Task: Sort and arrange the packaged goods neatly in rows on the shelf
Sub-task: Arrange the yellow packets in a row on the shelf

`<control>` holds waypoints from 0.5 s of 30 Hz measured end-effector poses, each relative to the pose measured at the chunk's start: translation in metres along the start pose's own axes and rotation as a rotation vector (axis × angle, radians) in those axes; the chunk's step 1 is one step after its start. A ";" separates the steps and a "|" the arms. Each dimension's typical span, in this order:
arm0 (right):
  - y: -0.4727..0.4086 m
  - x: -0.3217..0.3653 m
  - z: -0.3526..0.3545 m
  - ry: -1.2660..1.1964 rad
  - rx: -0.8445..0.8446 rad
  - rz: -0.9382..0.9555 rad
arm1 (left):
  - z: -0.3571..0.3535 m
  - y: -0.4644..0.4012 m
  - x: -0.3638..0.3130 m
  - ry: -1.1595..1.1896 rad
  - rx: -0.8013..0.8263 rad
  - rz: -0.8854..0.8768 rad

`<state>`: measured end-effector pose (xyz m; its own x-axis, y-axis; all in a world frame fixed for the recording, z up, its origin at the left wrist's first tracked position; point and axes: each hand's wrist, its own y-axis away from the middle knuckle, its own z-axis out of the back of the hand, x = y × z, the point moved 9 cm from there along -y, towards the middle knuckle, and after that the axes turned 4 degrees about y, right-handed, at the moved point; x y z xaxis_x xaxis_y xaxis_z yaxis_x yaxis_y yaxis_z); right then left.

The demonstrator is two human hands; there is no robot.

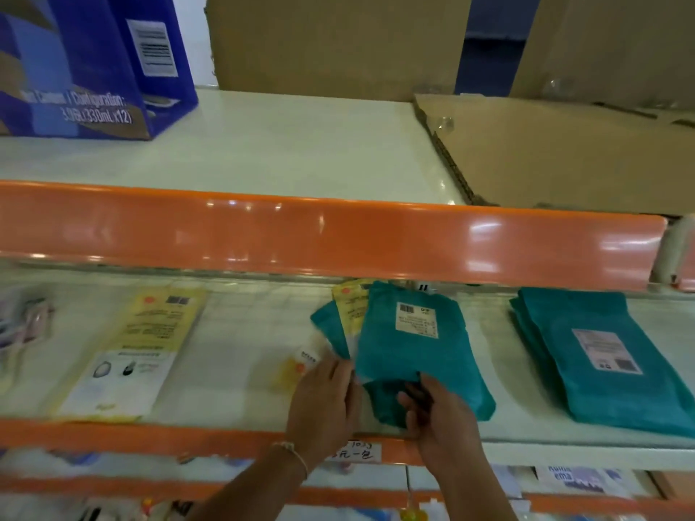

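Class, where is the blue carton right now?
In the head view, the blue carton stands at the far left of the upper shelf, left of the brown cardboard box.

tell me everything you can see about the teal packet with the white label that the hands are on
The teal packet is a flat, matte pouch with a white barcode label near its far end. It lies tilted on the middle shelf, atop a mixed pile of teal and yellow packets. The right hand grips its near edge; the left hand rests beside it on the pile.
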<state>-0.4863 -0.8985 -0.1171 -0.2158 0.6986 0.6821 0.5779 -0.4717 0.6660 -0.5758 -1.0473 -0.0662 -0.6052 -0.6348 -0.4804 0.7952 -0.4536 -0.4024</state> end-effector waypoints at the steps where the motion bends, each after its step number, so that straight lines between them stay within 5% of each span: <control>1: 0.000 0.001 -0.001 0.009 -0.002 0.029 | -0.002 0.000 0.000 0.014 0.019 -0.001; 9: 0.009 -0.005 0.005 -0.193 -0.055 0.170 | 0.007 0.000 0.021 0.384 -0.064 0.078; 15: 0.010 -0.004 0.015 -0.123 -0.142 0.180 | 0.011 -0.003 0.024 0.441 -0.096 0.053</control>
<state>-0.4675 -0.8984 -0.1177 -0.0173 0.6524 0.7577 0.4804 -0.6592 0.5785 -0.5920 -1.0680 -0.0682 -0.5385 -0.3191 -0.7799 0.8310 -0.3541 -0.4290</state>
